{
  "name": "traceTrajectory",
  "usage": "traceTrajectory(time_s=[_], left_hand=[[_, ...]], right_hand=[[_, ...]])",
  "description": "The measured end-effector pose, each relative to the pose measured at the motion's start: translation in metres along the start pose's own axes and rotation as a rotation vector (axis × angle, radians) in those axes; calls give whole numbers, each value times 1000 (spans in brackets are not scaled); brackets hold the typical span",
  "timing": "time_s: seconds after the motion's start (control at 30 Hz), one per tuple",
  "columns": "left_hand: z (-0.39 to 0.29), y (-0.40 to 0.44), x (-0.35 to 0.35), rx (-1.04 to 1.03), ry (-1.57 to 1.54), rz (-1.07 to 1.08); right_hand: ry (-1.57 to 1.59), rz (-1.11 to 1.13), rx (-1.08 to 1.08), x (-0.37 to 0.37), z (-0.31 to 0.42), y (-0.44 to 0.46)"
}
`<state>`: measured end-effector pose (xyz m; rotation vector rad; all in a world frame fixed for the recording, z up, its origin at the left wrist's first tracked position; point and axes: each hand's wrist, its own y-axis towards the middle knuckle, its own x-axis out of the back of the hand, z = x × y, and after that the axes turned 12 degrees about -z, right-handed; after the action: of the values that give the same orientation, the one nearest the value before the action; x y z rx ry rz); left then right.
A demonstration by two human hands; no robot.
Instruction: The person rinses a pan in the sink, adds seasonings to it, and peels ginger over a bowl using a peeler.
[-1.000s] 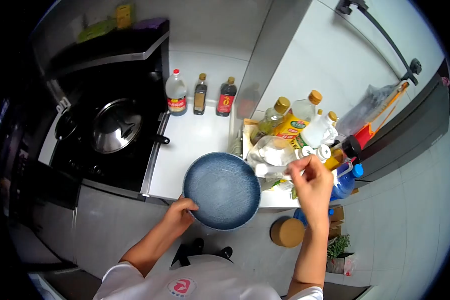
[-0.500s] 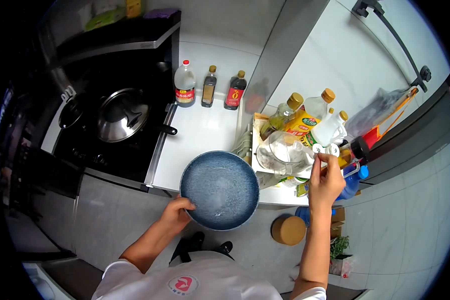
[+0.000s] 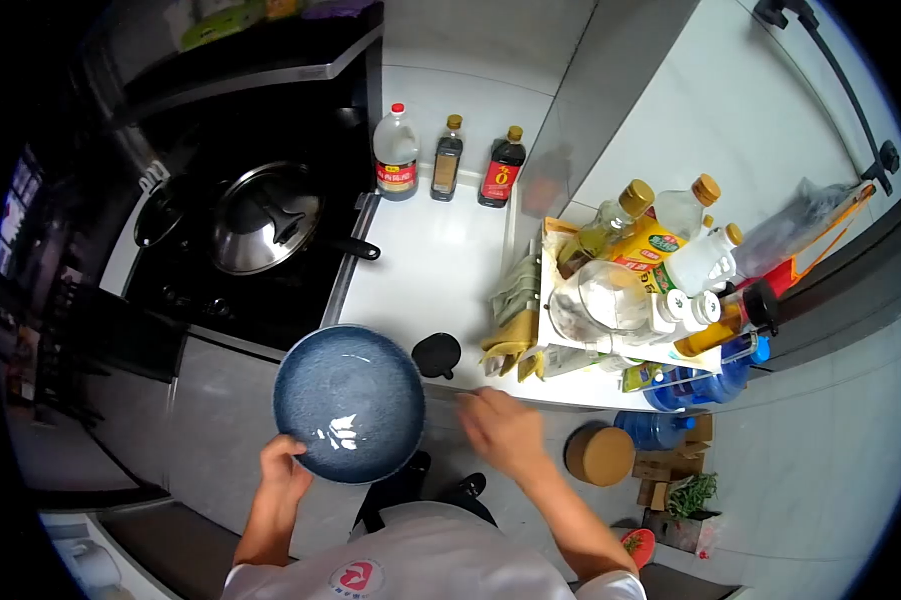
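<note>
My left hand (image 3: 289, 466) grips the rim of a blue speckled bowl (image 3: 349, 405), thumb over its lower left edge. The bowl is in front of the counter edge, its inside facing up, with a bright reflection in it. My right hand (image 3: 503, 430) is just below the counter's front edge, right of the bowl; its fingers are blurred, and whether they hold anything is not visible. Near it on the counter lies a small black round object (image 3: 437, 356). A clear glass jar (image 3: 599, 302) stands on the white rack to the right.
A lidded pan (image 3: 268, 218) sits on the black stove, its handle (image 3: 356, 247) over the counter. Three bottles (image 3: 447, 160) line the back wall. Several bottles crowd the rack (image 3: 696, 352). A brown round stool (image 3: 600, 454), water jugs (image 3: 656, 428) and a plant (image 3: 692, 494) are on the floor.
The bowl and my left hand have moved left, uncovering the black object. My right hand has left the glass jar and come down to the left. The view has shifted.
</note>
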<state>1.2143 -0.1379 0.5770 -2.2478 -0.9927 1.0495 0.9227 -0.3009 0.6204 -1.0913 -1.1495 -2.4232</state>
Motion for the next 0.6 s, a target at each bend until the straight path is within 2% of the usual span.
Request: traceTrajectory(time_s=[0.03,0.17,0.23,0.27,0.33,0.43,0.47,0.57,0.6], left_hand=[[-4,-3,7,-7,-41,-15],[-15,-19,23,-72,-52,-97],[-17,-27,24,-99,-70,-159],[-16,-28,29,-110,-80,-195],[-12,-29,33,-117,-113,-204],[-11,-33,23,-110,-130,-188],[-11,-35,16,-110,-124,-187],[-10,-27,16,-109,-99,-151],[-9,-24,20,-109,-90,-115]], right_hand=[[13,149,-88,-28,-8,-11],[-67,216,-144,-113,-51,-37],[-109,346,-184,-140,-68,-39],[-114,334,-187,-161,-82,-47],[-280,146,-4,-196,-103,-70],[-309,230,-69,-197,-95,-75],[-317,136,-24,-202,-98,-85],[-242,115,-26,-205,-108,-104],[-179,209,-56,-186,-101,-93]])
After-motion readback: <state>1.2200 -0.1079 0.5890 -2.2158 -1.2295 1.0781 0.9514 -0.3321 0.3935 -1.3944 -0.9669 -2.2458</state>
